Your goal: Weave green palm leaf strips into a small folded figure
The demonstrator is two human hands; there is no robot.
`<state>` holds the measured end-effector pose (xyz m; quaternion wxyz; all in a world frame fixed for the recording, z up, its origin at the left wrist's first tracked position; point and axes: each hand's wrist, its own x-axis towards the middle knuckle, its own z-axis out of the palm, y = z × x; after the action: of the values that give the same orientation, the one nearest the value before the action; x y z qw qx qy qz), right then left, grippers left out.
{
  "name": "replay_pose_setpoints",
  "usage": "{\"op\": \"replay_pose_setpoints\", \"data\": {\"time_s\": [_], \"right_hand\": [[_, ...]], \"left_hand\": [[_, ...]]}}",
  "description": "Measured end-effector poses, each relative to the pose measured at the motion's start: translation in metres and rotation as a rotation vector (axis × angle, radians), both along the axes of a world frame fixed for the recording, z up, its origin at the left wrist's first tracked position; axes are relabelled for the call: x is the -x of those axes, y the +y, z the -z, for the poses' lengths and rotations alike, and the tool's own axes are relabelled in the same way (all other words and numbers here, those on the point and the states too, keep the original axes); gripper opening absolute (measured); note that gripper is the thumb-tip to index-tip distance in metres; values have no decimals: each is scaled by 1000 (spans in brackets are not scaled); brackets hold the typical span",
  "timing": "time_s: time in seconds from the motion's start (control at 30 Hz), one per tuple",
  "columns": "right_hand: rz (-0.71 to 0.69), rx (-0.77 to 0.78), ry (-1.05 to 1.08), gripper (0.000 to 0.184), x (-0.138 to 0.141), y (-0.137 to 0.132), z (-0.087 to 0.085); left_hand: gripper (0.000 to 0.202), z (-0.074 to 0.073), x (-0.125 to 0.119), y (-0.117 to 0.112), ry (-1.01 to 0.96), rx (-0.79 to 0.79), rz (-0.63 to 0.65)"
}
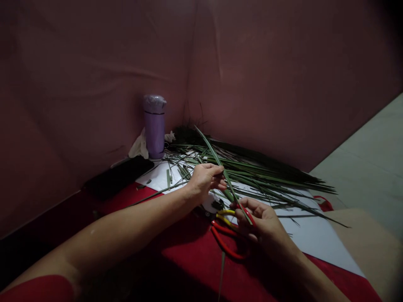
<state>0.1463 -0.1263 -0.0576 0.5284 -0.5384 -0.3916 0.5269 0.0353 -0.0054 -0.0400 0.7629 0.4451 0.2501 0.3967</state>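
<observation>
My left hand (206, 179) pinches a long green leaf strip (210, 147) between thumb and fingers. The strip slants from upper left down to my right hand (260, 220), whose fingers are closed about its lower end and the handle of red-and-yellow-handled scissors (227, 247). The scissors' large red loop hangs below that hand, and their pivot lies to the left. Dim light and my left wrist hide most of the blades. Behind my hands, a pile of long green leaves (261, 172) spreads over white paper (315, 235).
A purple bottle (155, 134) stands at the back, beside a crumpled white tissue (139, 146). A dark flat object (119, 176) lies at the left. Red cloth (189, 251) covers the surface under the paper. Pinkish walls (267, 75) of fabric-like sheet meet behind it all.
</observation>
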Motion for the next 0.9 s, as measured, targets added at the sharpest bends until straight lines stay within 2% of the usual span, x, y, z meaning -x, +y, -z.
{"op": "replay_pose_setpoints", "data": {"time_s": [0.17,0.43,0.67,0.9], "right_hand": [[-27,9,0,30,0,0,2],[20,61,-21,29,0,-1,-2],[-12,2,8,31,-1,0,0],[17,15,-25,30,5,-2,-4]], "left_hand": [[13,1,-1,-5,34,-6,34],[13,2,-2,-4,28,-15,47],[13,1,-1,0,-2,-2,5],[14,0,-2,-2,19,2,17]]}}
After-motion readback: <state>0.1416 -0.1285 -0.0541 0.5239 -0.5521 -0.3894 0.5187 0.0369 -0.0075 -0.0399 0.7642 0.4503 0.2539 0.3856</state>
